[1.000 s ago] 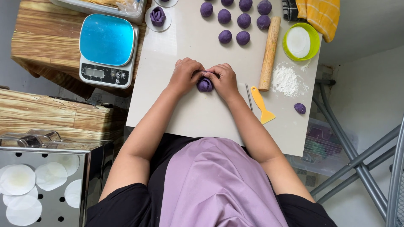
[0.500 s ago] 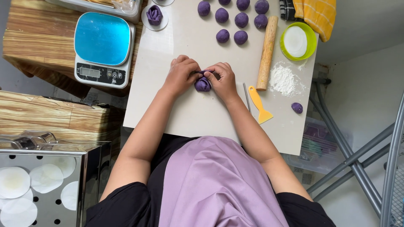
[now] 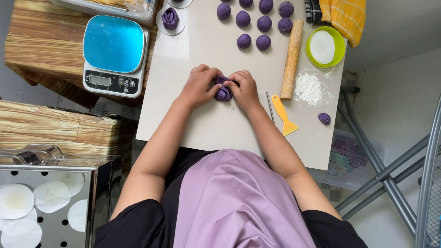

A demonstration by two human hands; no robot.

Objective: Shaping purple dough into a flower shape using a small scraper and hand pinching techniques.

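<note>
Between the hands, the purple dough piece (image 3: 223,92) shows a different shape from a second ago: then a small rounded lump under the fingertips, now a taller, folded form with pleats gathered at its top. The left hand (image 3: 198,85) and right hand (image 3: 244,89) press closer in against its sides, the fingers (image 3: 216,76) curling over its upper edge rather than lying flat beside it.
</note>
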